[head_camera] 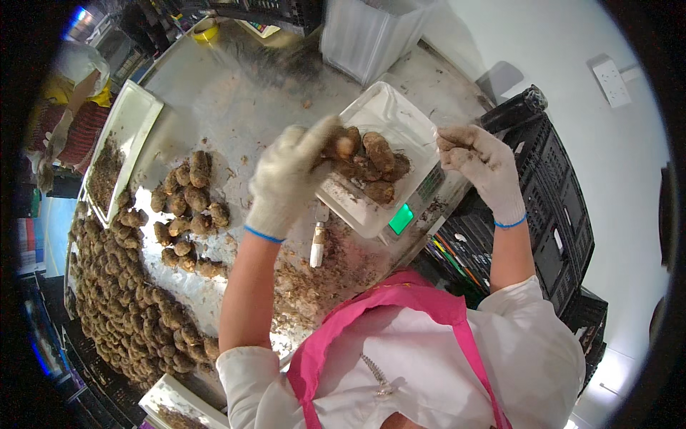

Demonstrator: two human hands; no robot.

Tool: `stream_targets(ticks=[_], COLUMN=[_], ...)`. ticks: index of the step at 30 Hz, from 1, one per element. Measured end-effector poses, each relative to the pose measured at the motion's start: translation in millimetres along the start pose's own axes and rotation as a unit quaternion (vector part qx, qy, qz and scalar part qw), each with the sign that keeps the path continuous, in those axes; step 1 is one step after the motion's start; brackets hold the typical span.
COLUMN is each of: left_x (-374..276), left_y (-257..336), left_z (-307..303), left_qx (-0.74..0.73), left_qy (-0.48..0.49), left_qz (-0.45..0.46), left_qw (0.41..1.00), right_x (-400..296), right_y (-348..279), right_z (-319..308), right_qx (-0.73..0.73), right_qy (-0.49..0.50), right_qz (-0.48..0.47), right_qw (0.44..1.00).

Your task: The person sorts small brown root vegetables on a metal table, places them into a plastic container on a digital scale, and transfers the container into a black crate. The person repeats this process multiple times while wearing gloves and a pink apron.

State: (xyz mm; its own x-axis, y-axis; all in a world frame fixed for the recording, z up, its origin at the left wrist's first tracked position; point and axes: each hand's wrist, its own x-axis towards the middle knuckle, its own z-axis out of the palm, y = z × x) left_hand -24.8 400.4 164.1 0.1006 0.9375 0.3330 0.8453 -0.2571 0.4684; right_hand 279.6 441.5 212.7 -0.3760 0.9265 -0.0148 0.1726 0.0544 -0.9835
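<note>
My left hand, in a knitted white glove and blurred, is at the left side of a white plastic tray; its fingers are over brown root tubers, and whether it grips one is not clear. The tray rests on a scale with a lit green display. My right hand, in a soiled white glove, is at the tray's right rim with its fingers curled; what it pinches, if anything, cannot be told. A short knife with a wrapped handle lies just below the tray. A small group of tubers sits to the left.
A large heap of tubers covers the table's left side. Soil-filled white trays stand at left and bottom. A clear plastic bin, yellow tape roll and black crates surround the metal table. Another person's gloved hand is far left.
</note>
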Motion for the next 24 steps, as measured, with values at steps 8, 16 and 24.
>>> stream_targets(ticks=[8,16,24], left_x=[0,5,7], left_y=[9,48,22], left_z=[28,41,44], left_qx=[-0.272,-0.323,-0.239], left_qy=[0.018,0.090,0.011], left_qz=[-0.209,-0.201,-0.146], left_qw=[0.939,0.920,0.960], right_x=[-29,-34,-46], right_y=[7,10,11], right_z=[-32,-27,-40], right_qx=[-0.012,0.007,-0.018], right_qy=[0.033,0.025,0.034], right_qz=[-0.016,-0.040,-0.041], right_qw=[0.999,0.999,0.998])
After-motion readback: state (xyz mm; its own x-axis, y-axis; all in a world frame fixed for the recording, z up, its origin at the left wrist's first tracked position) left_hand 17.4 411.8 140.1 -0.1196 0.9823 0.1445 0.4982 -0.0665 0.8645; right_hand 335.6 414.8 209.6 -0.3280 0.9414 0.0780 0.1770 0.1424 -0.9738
